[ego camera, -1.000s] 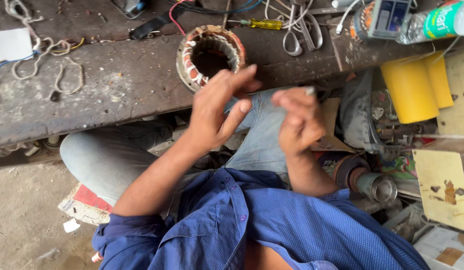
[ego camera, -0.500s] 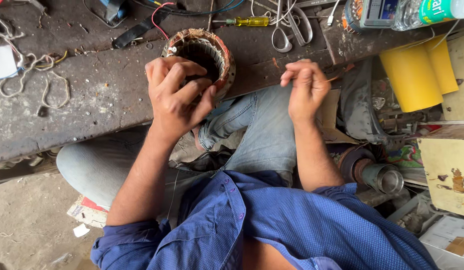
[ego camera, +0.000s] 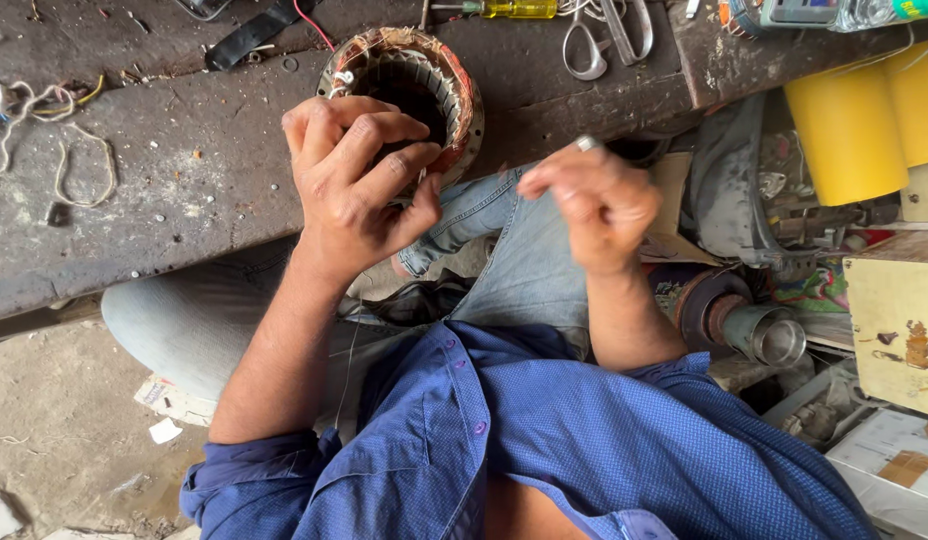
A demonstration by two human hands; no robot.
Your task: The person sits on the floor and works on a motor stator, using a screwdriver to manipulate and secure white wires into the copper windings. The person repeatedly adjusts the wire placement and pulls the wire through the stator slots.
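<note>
Stator (ego camera: 409, 85) at twelve o'clock on our counter (ego camera: 164, 200) | left hand (ego camera: 359, 185) curled over its rim, fingers bent | right hand (ego camera: 594, 205) loosely pinched, apart at three o'clock | scissors (ego camera: 609, 35) beyond.

- The left hand (ego camera: 359, 180) now sits curled at the front rim of the motor stator (ego camera: 404, 100); a second ago it is lifted open over the lap, close to the other hand.
- The right hand (ego camera: 594, 200) is now apart from it, fingers pinched together above the jeans-clad knee (ego camera: 514, 260).
- The flat grey piece held between both hands a second ago is out of sight now.
</note>
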